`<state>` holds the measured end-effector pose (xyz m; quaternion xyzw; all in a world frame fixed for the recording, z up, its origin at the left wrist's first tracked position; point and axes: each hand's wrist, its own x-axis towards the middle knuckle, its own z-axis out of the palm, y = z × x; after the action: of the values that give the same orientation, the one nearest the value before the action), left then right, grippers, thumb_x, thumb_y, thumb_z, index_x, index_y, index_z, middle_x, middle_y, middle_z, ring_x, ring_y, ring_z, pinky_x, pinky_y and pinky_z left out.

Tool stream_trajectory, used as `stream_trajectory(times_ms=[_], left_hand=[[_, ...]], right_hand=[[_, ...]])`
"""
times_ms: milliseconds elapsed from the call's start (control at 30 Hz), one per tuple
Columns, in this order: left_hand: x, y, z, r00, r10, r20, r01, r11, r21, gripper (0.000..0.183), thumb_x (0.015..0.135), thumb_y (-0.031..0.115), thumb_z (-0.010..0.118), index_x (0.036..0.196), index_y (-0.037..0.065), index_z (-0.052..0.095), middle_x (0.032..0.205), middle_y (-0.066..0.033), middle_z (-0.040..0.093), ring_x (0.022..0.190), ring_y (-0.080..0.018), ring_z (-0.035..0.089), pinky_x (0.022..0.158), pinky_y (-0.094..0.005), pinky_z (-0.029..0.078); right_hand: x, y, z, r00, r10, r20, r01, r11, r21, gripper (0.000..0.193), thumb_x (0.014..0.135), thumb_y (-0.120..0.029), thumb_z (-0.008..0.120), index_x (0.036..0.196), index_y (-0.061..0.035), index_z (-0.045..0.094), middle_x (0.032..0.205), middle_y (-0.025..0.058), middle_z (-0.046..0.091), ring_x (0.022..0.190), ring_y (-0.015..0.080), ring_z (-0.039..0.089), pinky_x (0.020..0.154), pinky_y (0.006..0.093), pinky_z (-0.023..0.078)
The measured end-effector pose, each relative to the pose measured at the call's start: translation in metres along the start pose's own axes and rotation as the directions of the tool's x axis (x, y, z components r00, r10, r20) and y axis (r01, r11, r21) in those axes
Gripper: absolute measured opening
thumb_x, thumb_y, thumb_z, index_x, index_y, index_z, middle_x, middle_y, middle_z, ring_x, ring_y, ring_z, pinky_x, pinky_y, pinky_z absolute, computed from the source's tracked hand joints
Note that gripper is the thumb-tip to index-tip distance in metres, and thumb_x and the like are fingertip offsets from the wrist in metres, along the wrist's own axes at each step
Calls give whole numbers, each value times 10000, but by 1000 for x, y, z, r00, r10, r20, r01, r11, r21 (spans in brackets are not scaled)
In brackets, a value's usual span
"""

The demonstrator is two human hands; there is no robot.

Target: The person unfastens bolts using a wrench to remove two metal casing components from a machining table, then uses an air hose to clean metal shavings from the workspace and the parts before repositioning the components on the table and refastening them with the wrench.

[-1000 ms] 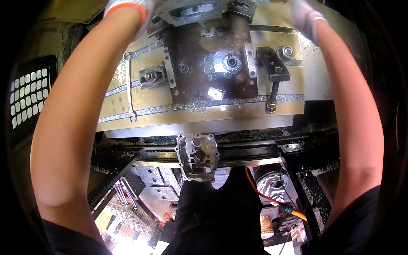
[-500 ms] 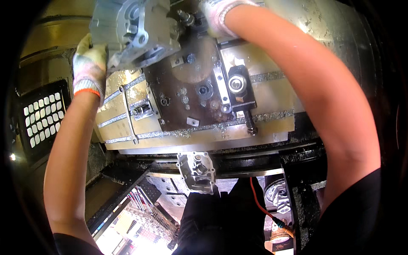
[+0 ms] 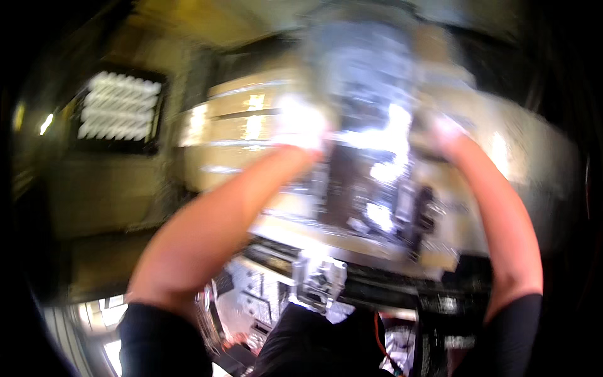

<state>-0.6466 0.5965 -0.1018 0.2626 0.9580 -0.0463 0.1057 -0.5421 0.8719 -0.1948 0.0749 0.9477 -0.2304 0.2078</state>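
Note:
Motion smears this moment heavily. A large silvery metal housing stands or hangs over the dark fixture plate between my hands; whether it touches the plate I cannot tell. My left hand, in a pale glove, is at the housing's left side, washed out by glare. On its right side is my right hand, also blurred. The fingers of both hands are smeared, so their grip does not show. A smaller open metal casting sits at the machine's front edge, close to my body.
The slotted machine table extends on both sides of the plate. A dark clamp rises at the plate's right. Far left, a lit grid panel is set in the wall. A red-orange cable hangs beside my legs.
My view has swung, shifting the scene. The housing has gone from the upper left to between my hands, above the plate. My left hand moved right with it; my right hand came down beside it.

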Motion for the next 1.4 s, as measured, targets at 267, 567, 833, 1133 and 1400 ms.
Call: stream_trajectory(times_ms=[267, 567, 833, 1133, 1400], left_hand=[[-59, 33, -90, 962, -272, -12, 225, 821, -525, 238, 843, 80, 601, 995, 44, 781, 1043, -192, 751, 1010, -306, 732, 893, -378, 577], [-21, 44, -55, 970, -237, -56, 124, 682, -721, 499, 871, 5, 591, 1369, -24, 592, 1328, -231, 644, 1239, -291, 644, 1053, -341, 507], [16, 55, 25, 753, -555, -354, 237, 731, -640, 318, 944, 133, 519, 1191, 52, 703, 1167, -163, 717, 1044, -283, 706, 909, -373, 560], [-19, 22, -45, 939, -325, -110, 132, 639, -758, 659, 862, 154, 670, 1456, -4, 432, 1336, -235, 585, 1243, -378, 605, 1017, -441, 523], [-12, 20, -28, 937, -332, -108, 10, 335, -942, 647, 928, 303, 622, 1457, -16, 427, 1380, -286, 550, 1261, -433, 575, 1054, -454, 491]], right_hand=[[147, 219, 95, 975, 185, 123, -144, 101, 984, 761, 1066, -623, 386, 1598, -79, 385, 1576, 50, 456, 1399, 254, 461, 1124, 379, 419], [130, 203, 45, 926, 314, -209, 155, 187, 970, 532, 1024, -398, 536, 1454, -85, 542, 1480, 64, 537, 1323, 253, 511, 1122, 378, 418], [100, 157, 48, 952, 240, -192, 65, 454, 889, 454, 958, -296, 615, 1345, -58, 604, 1409, 116, 593, 1250, 293, 573, 1118, 385, 434], [-32, -52, -68, 766, 115, -632, -52, 992, 117, 353, 892, -124, 660, 1229, -19, 672, 1281, 182, 670, 1147, 351, 652, 1091, 409, 463], [-46, -162, -46, 736, -185, -651, -127, 907, -401, 555, 990, -426, 591, 1446, -111, 567, 1496, 172, 548, 1447, 418, 411, 1193, 486, 316]])
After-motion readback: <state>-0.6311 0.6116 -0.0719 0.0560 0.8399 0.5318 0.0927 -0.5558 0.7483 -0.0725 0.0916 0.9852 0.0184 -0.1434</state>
